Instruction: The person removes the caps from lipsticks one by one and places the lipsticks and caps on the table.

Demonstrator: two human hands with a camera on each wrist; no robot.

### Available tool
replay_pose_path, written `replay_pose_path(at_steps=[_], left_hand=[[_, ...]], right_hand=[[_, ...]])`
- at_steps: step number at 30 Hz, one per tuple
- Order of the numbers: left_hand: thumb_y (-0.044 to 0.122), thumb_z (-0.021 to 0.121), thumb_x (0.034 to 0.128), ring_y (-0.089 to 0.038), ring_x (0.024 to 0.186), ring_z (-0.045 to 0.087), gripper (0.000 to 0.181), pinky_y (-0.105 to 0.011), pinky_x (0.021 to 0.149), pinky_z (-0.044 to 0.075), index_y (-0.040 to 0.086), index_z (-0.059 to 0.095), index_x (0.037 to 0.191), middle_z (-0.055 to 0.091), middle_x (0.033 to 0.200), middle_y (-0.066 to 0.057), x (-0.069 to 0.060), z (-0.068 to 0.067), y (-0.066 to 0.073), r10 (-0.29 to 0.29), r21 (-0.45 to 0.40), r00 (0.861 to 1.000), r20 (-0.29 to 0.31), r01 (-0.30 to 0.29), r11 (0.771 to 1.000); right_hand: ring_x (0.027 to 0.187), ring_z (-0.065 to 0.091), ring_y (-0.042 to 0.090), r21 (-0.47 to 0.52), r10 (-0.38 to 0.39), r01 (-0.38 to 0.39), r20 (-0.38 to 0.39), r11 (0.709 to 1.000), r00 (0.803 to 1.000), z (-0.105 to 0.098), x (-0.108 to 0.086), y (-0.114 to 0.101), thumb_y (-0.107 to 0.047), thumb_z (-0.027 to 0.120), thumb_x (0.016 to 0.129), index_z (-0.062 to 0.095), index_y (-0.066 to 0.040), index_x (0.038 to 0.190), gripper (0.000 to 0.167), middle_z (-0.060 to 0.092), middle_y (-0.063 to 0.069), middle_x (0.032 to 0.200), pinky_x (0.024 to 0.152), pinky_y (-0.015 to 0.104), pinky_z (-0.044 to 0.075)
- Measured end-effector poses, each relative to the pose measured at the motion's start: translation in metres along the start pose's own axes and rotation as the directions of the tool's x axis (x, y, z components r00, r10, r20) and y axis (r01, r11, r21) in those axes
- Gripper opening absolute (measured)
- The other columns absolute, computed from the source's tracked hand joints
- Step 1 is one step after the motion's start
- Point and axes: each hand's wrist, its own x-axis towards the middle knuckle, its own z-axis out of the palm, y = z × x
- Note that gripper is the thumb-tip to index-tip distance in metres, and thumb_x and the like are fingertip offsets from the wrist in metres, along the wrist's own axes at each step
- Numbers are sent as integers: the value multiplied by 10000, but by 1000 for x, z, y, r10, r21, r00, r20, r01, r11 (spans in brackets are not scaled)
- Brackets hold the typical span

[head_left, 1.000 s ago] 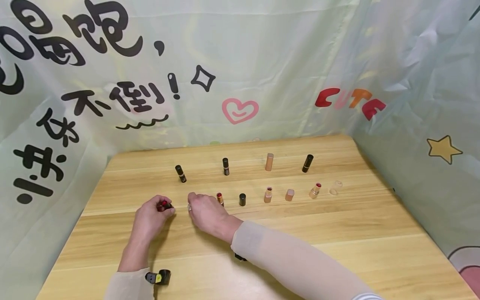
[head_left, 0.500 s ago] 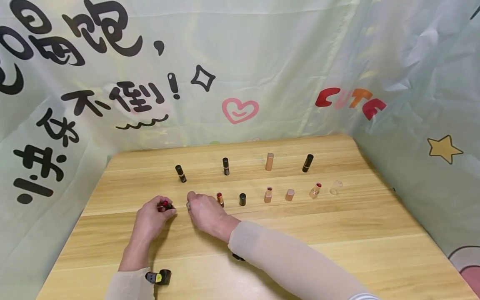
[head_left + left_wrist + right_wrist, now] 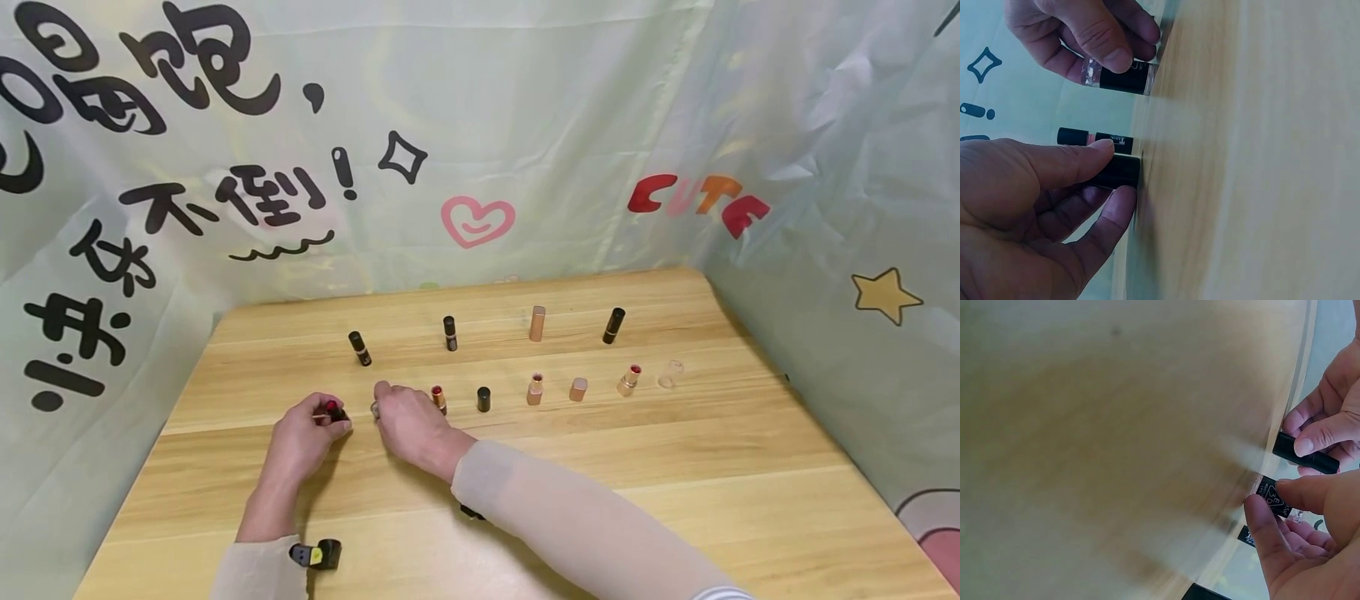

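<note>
From where I stand, the person's left hand (image 3: 298, 437) pinches a black tube (image 3: 339, 413) between thumb and fingers, a spot of red showing at its top, low over the left half of the counter (image 3: 750, 467). Just beside it, the right hand (image 3: 408, 423) grips a clear piece with a black label (image 3: 1124, 78) in its fingertips; the two pieces are apart. A red-tipped lipstick (image 3: 438, 399) stands partly behind the right hand, then a short black cap (image 3: 483, 399), a pinkish lipstick (image 3: 535, 390) and a pinkish cap (image 3: 578, 389). Farther back, four closed tubes (image 3: 537, 323) stand spaced in a row.
</note>
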Motion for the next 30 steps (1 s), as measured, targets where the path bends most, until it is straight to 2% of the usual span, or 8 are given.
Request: replay_pose_path(at_steps=[7, 11, 16, 19, 23, 27, 30], left_hand=[[169, 776, 966, -312, 1012, 602, 398, -431, 839, 503, 31, 612, 1302, 672, 1206, -205, -1, -1, 1, -7, 2, 1000, 18, 7, 1000], [127, 759, 969, -319, 1053, 600, 454, -438, 872, 506, 17, 564, 1364, 644, 1244, -218, -2, -2, 1, -16, -5, 999, 36, 16, 1000], [-6, 629, 958, -320, 1076, 591, 461, -449, 906, 487, 5, 514, 1404, 619, 1272, -220, -4, -6, 2, -5, 4, 998, 69, 5, 1000], [-56, 554, 954, -319, 1096, 594, 476, -426, 901, 485, -14, 482, 1422, 603, 1298, -220, -6, -12, 3, 1, 11, 996, 92, -2, 1000], [-59, 505, 999, -341, 1153, 604, 473, -391, 876, 525, -42, 429, 1465, 571, 1363, -245, -9, -21, 5, -6, -14, 994, 107, 7, 1000], [21, 468, 1062, -369, 1213, 603, 440, -405, 899, 535, -13, 419, 1499, 560, 1419, -239, -11, -30, 8, 0, -15, 996, 87, 1, 1000], [51, 456, 1081, -390, 1232, 596, 413, -464, 945, 517, 5, 450, 1491, 576, 1423, -230, -11, -37, 12, 22, 8, 999, 47, -22, 1000]], right_hand=[[752, 712, 139, 3, 17, -17, 13, 1000, 1000, -1, -3, -2, -120, 668, 1005, 620, -46, 1120, 145, 694, 33, 857, 607, 197, 569], [771, 718, 142, 7, 38, -39, 30, 999, 999, -3, -7, -4, -158, 688, 1002, 623, -33, 1186, 232, 717, 50, 910, 605, 202, 568], [696, 660, 130, 35, 58, -59, 34, 998, 998, -8, -14, -3, -143, 699, 980, 588, 30, 1338, 413, 744, 112, 1005, 561, 184, 528], [687, 640, 127, 69, 53, -56, 33, 996, 998, -14, -19, -2, -116, 687, 977, 564, 55, 1387, 461, 751, 151, 1074, 573, 178, 534], [870, 727, 175, 109, 28, -29, 11, 994, 1000, -26, -26, 0, -111, 683, 984, 551, 53, 1431, 494, 737, 192, 1234, 751, 216, 609], [1086, 745, 254, 132, 10, -5, -37, 991, 999, -44, -34, 8, -128, 709, 986, 561, 28, 1445, 507, 706, 190, 1328, 888, 265, 616], [1090, 746, 253, 149, 15, -5, -64, 989, 998, -57, -36, 15, -153, 714, 998, 575, 5, 1442, 492, 694, 176, 1358, 876, 275, 621]])
